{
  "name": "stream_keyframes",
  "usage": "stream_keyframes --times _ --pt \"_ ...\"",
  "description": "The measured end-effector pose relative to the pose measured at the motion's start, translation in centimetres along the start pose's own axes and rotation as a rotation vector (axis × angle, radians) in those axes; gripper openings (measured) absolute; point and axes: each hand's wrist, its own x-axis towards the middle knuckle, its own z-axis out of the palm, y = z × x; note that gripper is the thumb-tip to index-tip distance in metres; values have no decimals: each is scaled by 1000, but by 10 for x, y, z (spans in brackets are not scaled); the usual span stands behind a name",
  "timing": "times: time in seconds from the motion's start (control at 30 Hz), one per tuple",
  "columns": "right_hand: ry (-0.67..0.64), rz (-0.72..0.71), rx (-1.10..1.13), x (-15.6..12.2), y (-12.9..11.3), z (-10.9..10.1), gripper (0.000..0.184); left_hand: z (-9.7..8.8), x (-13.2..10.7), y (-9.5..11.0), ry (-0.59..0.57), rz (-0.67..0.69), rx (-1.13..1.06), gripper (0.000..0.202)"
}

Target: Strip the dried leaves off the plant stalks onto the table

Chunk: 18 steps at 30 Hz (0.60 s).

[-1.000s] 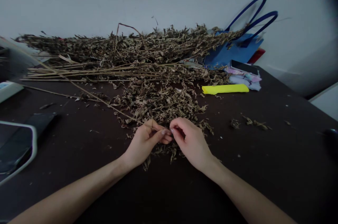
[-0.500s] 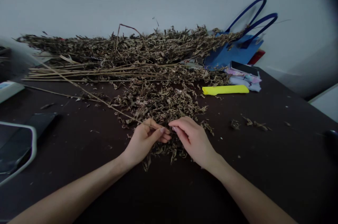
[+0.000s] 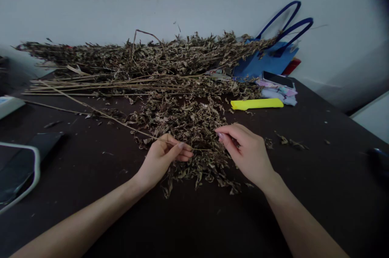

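My left hand [image 3: 164,156] pinches a long thin dry stem [image 3: 100,112] that runs up and left across the dark table [image 3: 212,225]. My right hand [image 3: 247,152] hovers a little to the right, fingers curled in a pinch over a heap of loose dried leaves [image 3: 188,128]. What its fingertips hold is too small to make out. Behind the heap lies a big bundle of dried leafy branches [image 3: 152,55] along the wall.
A yellow flat object [image 3: 257,104] lies right of the heap. A blue bag [image 3: 267,59] with looped handles stands at the back right, with a folded patterned cloth [image 3: 278,89] beside it. A white-rimmed dark device [image 3: 16,173] sits at the left edge.
My right hand has pulled away to the right from my left hand, along the stem's end. The left hand has stayed almost in place, still pinching the stem.
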Motion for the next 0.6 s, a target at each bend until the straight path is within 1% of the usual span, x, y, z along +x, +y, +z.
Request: stream_keyframes --times 0.1,0.27,0.47,0.6 --pt "-67 8 10 -1 -2 1 16 0 0 0 5 8 -2 15" --pt "-193 -50 40 -4 -7 13 15 1 -2 0 -21 11 44 12" --pt "-203 -114 34 -8 -9 26 21 4 -4 3 -43 1 114 10" --pt "-257 -191 -13 -8 -9 30 27 4 -4 1 -51 0 134 9"
